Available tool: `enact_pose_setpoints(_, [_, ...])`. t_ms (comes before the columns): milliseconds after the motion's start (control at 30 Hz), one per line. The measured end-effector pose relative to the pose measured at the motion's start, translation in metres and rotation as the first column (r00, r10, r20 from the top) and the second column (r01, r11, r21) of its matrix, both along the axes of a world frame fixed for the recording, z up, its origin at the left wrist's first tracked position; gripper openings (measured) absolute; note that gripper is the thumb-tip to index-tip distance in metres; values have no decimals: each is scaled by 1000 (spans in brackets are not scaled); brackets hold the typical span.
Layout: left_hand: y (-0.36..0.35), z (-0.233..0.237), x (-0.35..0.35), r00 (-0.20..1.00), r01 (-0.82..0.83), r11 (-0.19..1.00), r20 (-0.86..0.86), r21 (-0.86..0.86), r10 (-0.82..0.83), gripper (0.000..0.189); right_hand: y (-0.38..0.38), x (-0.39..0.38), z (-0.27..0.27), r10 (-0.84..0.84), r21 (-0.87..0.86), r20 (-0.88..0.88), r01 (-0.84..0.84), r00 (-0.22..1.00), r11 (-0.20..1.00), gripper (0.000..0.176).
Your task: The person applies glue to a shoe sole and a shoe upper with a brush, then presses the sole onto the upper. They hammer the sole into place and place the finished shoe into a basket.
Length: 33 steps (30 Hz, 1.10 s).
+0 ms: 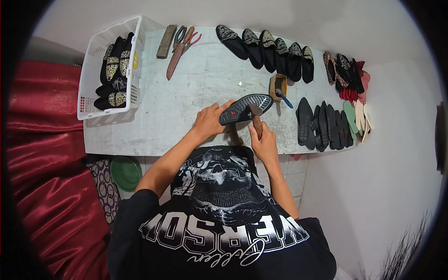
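Observation:
Near the table's front edge, a black shoe (pixel 233 112) lies with its ridged sole facing up and a small red mark on it. My left hand (pixel 210 120) is closed on the shoe's left end. My right hand (pixel 264 142) grips the wooden handle of a hammer (pixel 255 111), whose head is over the middle of the sole; whether it touches the sole is unclear. Behind the shoe's right end stands a small open container (pixel 278 84) with a blue-handled brush (pixel 285 100) in it.
A white basket (pixel 84 100) of patterned shoes stands on the table (pixel 154 102) at left. A wooden block (pixel 166 42), pliers and a sheathed tool (pixel 175 60) lie at the back. Several finished-looking shoes (pixel 268 51) line the back right; black soles (pixel 305 122) and coloured pieces (pixel 350 116) lie right.

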<state>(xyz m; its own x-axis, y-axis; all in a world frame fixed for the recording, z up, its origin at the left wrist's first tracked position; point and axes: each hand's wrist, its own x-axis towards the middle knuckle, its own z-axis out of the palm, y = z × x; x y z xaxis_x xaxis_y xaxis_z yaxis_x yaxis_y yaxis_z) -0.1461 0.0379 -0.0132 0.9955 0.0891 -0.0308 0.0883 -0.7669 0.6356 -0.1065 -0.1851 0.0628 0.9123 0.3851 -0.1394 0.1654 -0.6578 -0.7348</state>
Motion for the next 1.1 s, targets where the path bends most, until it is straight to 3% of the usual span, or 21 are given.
enact_pose_setpoints(133, [-3, 0, 7, 999, 4, 1000, 32, 4, -4, 89, 6, -4, 1, -15, 88, 23, 13, 1000, 996, 32])
enact_pose_setpoints(233, [-9, 3, 8, 999, -1, 1000, 38, -1, 1, 90, 6, -4, 4, 4, -20, 0, -4, 1000, 1000, 33])
enact_pose_setpoints(333, [-12, 2, 16, 999, 0, 1000, 48, 2, 0, 90, 8, -3, 5, -17, 95, 18, 15, 1000, 995, 35])
enact_pose_setpoints(700, [-16, 2, 34, 994, 14, 1000, 109, -3, -14, 92, 9, 0, -6, 27, -80, -7, -28, 1000, 996, 34])
enact_pose_setpoints(800, [-5, 7, 29, 995, 82, 993, 70, -87, -76, 87, 7, 2, -3, 6, -59, 6, -6, 1000, 998, 28])
enact_pose_setpoints(867, [3, -11, 22, 957, 152, 923, 288, -354, -48, 82, 5, 0, -3, -11, -49, 17, 12, 1000, 999, 28])
enact_pose_setpoints(900, [4, -18, 20, 955, 163, 920, 292, -357, -56, 82, 4, -2, -5, -20, -34, 19, 21, 1000, 999, 28])
enact_pose_setpoints(1000, [1, -36, 12, 957, 71, 847, 276, -527, 92, 73, 7, -4, -7, -24, -42, 21, 25, 999, 999, 29])
enact_pose_setpoints(1100, [0, -39, 15, 970, 48, 813, 220, -580, 99, 72, 11, -2, 10, -10, -50, -9, 9, 1000, 999, 30])
